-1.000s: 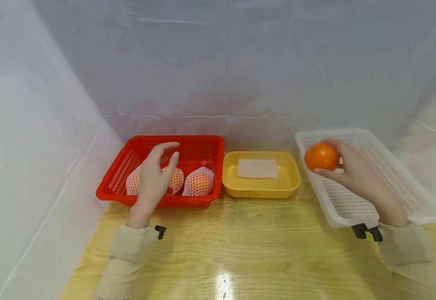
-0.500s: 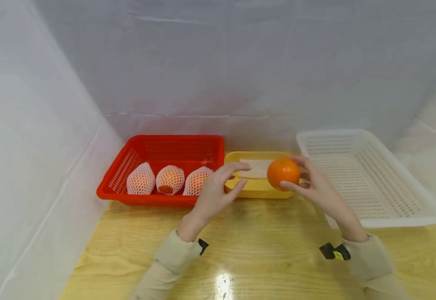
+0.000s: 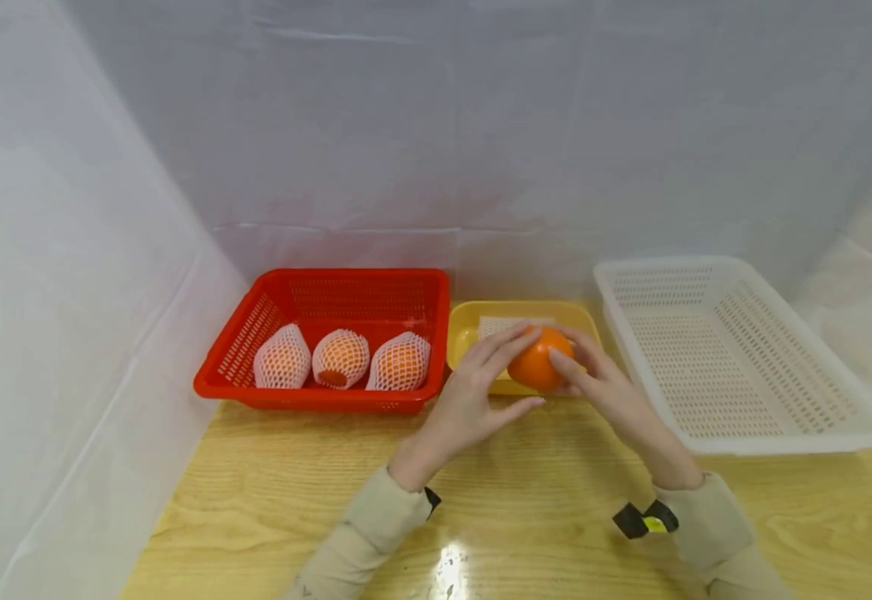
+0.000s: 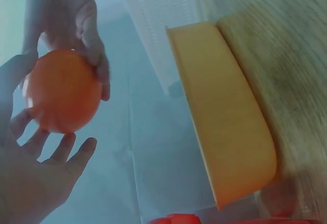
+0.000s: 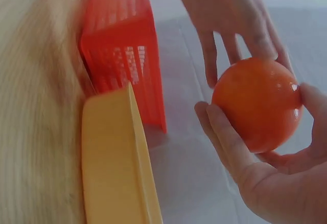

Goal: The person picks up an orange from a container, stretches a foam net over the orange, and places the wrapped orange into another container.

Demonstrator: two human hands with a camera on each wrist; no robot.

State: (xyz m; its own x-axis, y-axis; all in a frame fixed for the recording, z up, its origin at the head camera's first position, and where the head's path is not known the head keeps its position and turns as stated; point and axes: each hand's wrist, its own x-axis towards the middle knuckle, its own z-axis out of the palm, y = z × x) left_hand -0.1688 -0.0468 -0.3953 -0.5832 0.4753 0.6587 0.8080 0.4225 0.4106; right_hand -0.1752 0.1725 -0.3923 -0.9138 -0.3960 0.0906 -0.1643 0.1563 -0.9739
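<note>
An orange [image 3: 540,359], bare and glossy, is held up in front of the yellow tray [image 3: 582,317]. My right hand [image 3: 616,392] grips it from the right, its thumb and fingers around the fruit, as the right wrist view also shows. From the left comes my left hand [image 3: 473,392], its fingers extended along the orange and its thumb held apart. In the left wrist view the spread fingers of this left hand [image 4: 36,178] lie close to the orange [image 4: 64,92]; firm contact is hard to tell. A white foam net [image 3: 499,325] lies in the tray, partly hidden by the hands.
At the left stands a red basket [image 3: 319,400] with three net-wrapped fruits [image 3: 341,360] inside. A white basket [image 3: 804,446] stands at the right. All three containers sit on a wooden table [image 3: 541,500], with white sheeting [image 3: 518,125] behind.
My right hand has carried the orange leftward from over the white basket to the yellow tray. My left hand has moved right from over the red basket to the orange.
</note>
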